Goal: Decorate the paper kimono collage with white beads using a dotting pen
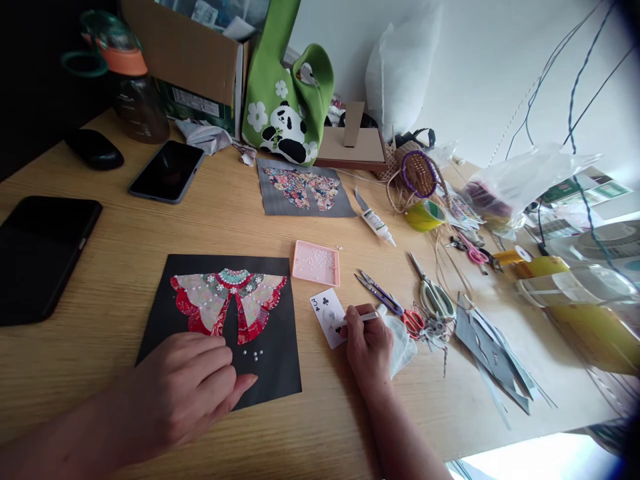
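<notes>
a pearl-trimmed fabric collar [213,303] is laid on a black sheet [280,363], loose pearl beads [256,359] below it; the left hand [195,387] is curled over the sheet, whether anything is gripped cannot be told, while a white stick [370,316] is pinched in the right hand [369,345] at a three-of-clubs card [323,321], near a pink tray [302,275].

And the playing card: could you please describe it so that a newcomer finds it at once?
On the wooden table, find the black sheet under the red-edged fabric piece. Right of that sheet, below the pink tray in the picture, lies the playing card, beside the right hand. Among its neighbours, it alone shows a 3 and black clubs.
</notes>
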{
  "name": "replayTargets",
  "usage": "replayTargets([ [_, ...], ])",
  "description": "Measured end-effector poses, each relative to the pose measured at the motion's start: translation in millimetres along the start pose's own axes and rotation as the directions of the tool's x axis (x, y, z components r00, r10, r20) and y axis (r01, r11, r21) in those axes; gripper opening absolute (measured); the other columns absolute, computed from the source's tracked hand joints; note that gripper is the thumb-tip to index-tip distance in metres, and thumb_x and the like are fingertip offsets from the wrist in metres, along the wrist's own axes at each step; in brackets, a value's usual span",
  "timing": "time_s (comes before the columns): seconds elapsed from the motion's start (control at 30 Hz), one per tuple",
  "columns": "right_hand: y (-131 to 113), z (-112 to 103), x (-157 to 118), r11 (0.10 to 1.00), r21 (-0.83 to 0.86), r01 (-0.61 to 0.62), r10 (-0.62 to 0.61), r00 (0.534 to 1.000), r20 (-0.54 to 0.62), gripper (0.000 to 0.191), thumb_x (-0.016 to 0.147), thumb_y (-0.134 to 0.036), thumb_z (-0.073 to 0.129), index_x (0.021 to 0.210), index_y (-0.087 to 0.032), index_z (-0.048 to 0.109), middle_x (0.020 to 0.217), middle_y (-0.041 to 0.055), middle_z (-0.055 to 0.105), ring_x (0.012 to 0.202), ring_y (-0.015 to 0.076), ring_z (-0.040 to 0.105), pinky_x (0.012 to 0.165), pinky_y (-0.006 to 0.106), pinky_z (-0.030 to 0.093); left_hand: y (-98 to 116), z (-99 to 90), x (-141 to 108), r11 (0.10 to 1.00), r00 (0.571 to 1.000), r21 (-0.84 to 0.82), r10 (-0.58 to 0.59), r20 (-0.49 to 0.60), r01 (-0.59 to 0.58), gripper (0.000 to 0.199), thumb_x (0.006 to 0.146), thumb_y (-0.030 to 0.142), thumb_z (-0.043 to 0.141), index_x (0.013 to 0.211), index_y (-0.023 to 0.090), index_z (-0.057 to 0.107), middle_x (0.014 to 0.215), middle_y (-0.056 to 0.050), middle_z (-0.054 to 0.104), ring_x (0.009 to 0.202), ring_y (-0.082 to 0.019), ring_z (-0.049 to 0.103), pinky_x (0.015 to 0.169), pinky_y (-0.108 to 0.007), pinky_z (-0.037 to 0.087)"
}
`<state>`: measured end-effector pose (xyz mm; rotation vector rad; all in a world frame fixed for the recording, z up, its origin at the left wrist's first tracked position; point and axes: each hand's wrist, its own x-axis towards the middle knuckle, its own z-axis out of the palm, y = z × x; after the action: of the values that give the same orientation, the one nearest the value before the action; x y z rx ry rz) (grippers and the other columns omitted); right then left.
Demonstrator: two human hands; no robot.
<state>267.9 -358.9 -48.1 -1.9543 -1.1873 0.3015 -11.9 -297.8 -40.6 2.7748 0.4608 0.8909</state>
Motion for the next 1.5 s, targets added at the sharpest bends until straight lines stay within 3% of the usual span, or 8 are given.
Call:
replayTargets([
  [0.83,4.4,-1.7,1.0,0.991,0.116,-0.068,0.066,0.998,0.026,0.045,0.092,-0.055,0.051,0.06,-0.023,0.052,0.048,-0.0013,0.057,0.045,0.0148,0.052,0.047,0.026,0.039,1.2,-3.6,5.1,1.0,1.0,-0.002,-0.009,0.012,0.009,0.032,0.094,0.01,0.06,0.067,0.02,0.047,0.062,0.005,0.049,0.056,-0.012,0.05,0.055,-0.03,0.041],
  [1.03,6.1,-0.7,0.4,0.985,0.172,-0.028,0.029,1.0,-0.001,0.048,0.094,-0.055,0.05,0.059,-0.022,0.051,0.051,-0.0009,0.058,0.048,0.0135,0.052,0.051,0.026,0.041,4.6,-4.5,13.4,0.997,1.0,-0.076,-0.029,-0.008,0.029,0.018,0.096,0.013,0.059,0.08,0.018,0.061,0.068,0.003,0.06,0.062,-0.012,0.059,0.063,-0.026,0.05],
  [1.13,8.6,-1.9,-0.6,0.974,0.225,0.013,0.002,0.998,-0.068,0.042,0.096,-0.051,0.049,0.068,-0.021,0.056,0.056,-0.0015,0.06,0.05,0.0126,0.054,0.052,0.026,0.043,11.9,-7.0,24.6,0.994,0.999,-0.099,-0.04,0.013,0.041,0.017,0.098,0.014,0.055,0.084,0.018,0.064,0.073,0.001,0.065,0.066,-0.012,0.063,0.065,-0.024,0.053],
  [1.2,9.0,-5.1,-1.3,0.961,0.273,0.052,-0.029,0.996,-0.086,0.034,0.099,-0.047,0.047,0.087,-0.019,0.062,0.062,-0.0022,0.062,0.052,0.0121,0.055,0.053,0.026,0.044,18.5,-8.7,31.7,0.994,0.999,-0.095,-0.044,0.032,0.047,0.02,0.1,0.016,0.052,0.086,0.018,0.066,0.079,-0.001,0.068,0.072,-0.014,0.065,0.068,-0.025,0.055],
  [1.3,5.9,-16.8,-2.2,0.952,0.275,0.134,-0.122,0.991,-0.062,0.028,0.102,-0.035,0.041,0.117,-0.021,0.06,0.075,-0.0009,0.068,0.06,0.0126,0.063,0.061,0.028,0.051,30.9,-8.5,40.7,0.997,0.995,-0.064,-0.041,0.092,0.047,0.023,0.101,0.019,0.048,0.091,0.018,0.068,0.088,-0.004,0.071,0.085,-0.018,0.068,0.077,-0.031,0.059],
  [1.37,2.9,-27.7,-3.3,0.956,0.173,0.238,-0.239,0.971,-0.012,0.025,0.1,-0.025,0.041,0.117,-0.023,0.06,0.087,0.0026,0.073,0.074,0.0153,0.068,0.071,0.031,0.054,40.9,-4.4,46.0,0.999,0.99,-0.025,-0.038,0.139,0.042,0.021,0.101,0.02,0.048,0.097,0.017,0.068,0.095,-0.005,0.073,0.096,-0.023,0.068,0.084,-0.037,0.06],
  [1.5,4.5,-44.1,-11.5,0.872,-0.078,0.483,-0.467,0.869,0.164,0.031,0.091,-0.008,0.044,0.111,-0.021,0.063,0.092,0.0071,0.074,0.101,0.0263,0.064,0.082,0.041,0.051,63.0,16.7,55.6,0.998,0.979,0.048,-0.053,0.195,0.044,0.013,0.092,0.019,0.063,0.104,0.014,0.067,0.104,-0.007,0.075,0.111,-0.03,0.064,0.098,-0.047,0.056],
])
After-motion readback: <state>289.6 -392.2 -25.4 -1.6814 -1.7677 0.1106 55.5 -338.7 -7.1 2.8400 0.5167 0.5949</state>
